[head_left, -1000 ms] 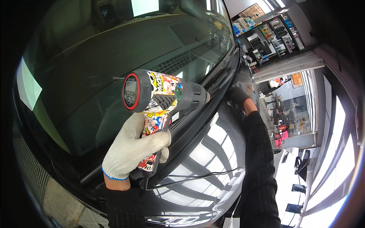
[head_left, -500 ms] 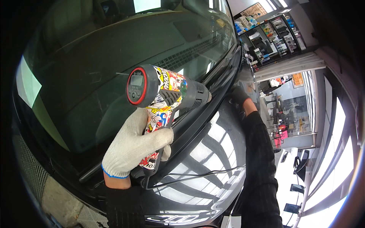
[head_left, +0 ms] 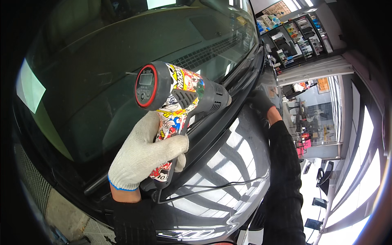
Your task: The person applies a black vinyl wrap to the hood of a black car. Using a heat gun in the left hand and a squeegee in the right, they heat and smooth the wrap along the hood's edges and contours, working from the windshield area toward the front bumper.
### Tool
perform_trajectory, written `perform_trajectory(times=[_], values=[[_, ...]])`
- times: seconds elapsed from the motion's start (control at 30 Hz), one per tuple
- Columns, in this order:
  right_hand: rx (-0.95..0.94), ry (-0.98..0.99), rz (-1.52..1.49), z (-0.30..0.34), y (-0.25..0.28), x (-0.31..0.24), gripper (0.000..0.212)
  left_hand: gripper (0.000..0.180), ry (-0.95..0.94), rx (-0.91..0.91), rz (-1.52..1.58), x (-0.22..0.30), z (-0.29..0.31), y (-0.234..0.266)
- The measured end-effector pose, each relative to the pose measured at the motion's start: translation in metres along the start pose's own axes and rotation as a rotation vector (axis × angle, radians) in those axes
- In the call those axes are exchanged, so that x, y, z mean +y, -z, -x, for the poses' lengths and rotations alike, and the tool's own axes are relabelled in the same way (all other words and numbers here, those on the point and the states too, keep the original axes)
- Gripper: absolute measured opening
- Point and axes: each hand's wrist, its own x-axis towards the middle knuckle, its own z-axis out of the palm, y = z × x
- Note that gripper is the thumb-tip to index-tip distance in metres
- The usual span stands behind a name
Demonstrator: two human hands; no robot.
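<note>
Gripping left hand (head_left: 149,152): clamped heat gun (head_left: 181,90) is being tilted slightly.
Nozzle (head_left: 229,100): apparently being kept toward right hand (head_left: 262,103), closure unclear.

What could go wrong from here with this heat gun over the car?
The heat gun in the left hand points roughly toward the gloved right hand; if it is running, which I can't tell, hot air might burn it.
Its nozzle sits near the dark trim below the windshield, which could perhaps warp.
The cord runs across the hood and might scuff the glossy paint if dragged.
</note>
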Motion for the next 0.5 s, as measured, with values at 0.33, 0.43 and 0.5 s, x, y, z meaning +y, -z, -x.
perform_trajectory(times=[0.33, 0.43, 0.5], values=[[-0.025, 0.143, 0.343, -0.025, 0.019, 0.026, 0.033, 0.046, -0.013, 0.011, 0.005, -0.002, 0.001, 0.002], [-0.016, 0.108, 0.519, -0.018, 0.014, 0.012, 0.034, 0.046, -0.022, 0.017, -0.001, -0.003, 0.001, 0.0], [-0.003, 0.092, 0.694, -0.016, 0.01, 0.001, 0.032, 0.048, -0.026, 0.014, -0.004, -0.003, 0.001, -0.001]])
